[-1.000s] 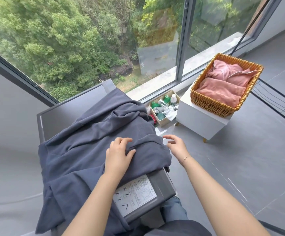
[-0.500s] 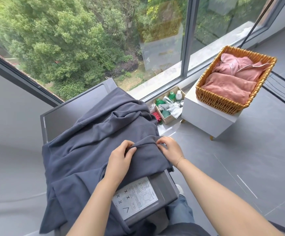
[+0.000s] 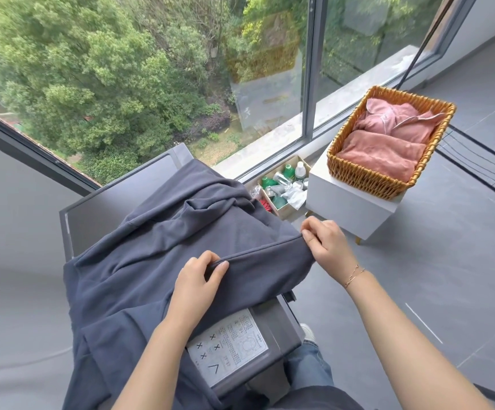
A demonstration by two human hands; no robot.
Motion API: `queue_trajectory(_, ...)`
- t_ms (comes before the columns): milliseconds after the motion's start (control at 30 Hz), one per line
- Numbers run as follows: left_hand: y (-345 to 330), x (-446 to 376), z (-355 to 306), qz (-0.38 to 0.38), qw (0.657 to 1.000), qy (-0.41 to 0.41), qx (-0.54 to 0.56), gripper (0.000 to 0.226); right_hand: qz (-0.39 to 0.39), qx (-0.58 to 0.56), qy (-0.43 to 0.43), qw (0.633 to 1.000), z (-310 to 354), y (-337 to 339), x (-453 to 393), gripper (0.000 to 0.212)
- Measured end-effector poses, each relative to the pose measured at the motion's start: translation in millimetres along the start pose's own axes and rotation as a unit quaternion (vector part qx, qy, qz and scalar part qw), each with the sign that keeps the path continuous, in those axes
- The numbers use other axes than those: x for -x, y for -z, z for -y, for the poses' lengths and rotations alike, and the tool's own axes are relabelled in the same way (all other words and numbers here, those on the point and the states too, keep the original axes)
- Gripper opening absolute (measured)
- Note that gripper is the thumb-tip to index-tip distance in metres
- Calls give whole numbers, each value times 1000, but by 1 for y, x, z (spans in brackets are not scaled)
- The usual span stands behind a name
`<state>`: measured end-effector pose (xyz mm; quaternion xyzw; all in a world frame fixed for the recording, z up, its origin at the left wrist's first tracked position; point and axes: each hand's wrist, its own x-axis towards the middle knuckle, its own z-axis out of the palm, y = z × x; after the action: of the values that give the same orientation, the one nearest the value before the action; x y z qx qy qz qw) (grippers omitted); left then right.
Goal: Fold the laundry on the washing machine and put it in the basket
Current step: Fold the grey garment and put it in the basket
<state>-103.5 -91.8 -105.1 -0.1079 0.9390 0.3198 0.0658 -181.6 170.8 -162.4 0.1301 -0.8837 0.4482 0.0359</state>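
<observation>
Grey garment (image 3: 157, 261) spread rumpled over washing machine (image 3: 272, 324), one side hanging off its left edge. Left hand (image 3: 195, 279) pinching a seam fold mid-garment; right hand (image 3: 326, 241) gripping the same seam at the machine's right edge. Wicker basket (image 3: 355, 173) with pink clothes (image 3: 385, 149) on white stand (image 3: 344, 208), well right of the machine.

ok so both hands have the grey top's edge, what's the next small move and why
Probably draw the two hands apart and lift to pull that edge taut. The left hand and right hand each pinch the hem of the grey garment, which lies rumpled on the washing machine with creases across it. It likely needs flattening before a fold can go into the basket.
</observation>
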Motion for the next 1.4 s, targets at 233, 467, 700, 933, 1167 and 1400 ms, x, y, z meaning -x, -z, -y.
queue_trajectory(233, -7, -13, 21, -52, 988, 69, -126, 27, 153, 231, -63, 959, -23, -45, -65, 48)
queue_trajectory(467, 1, -8, 43, -8, 989, 122, -81, 32, 133, -17, -212, 968, -31, -85, -24, 35)
queue_trajectory(700, 10, -5, 67, 12, 985, 160, -63, 42, 16, -137, -230, 963, 6, -90, 9, 34)
queue_trajectory(933, 35, -7, 70, -54, 973, 180, -137, 48, 233, -211, -371, 874, 13, -117, -4, 45)
queue_trajectory(1167, 42, 16, 93, -49, 983, 163, -63, 28, 155, -50, -381, 910, 17, -93, -2, 33)
queue_trajectory(1400, 67, 76, 128, -167, 970, 174, 36, 8, 41, -108, -219, 969, 124, -81, 60, 33)
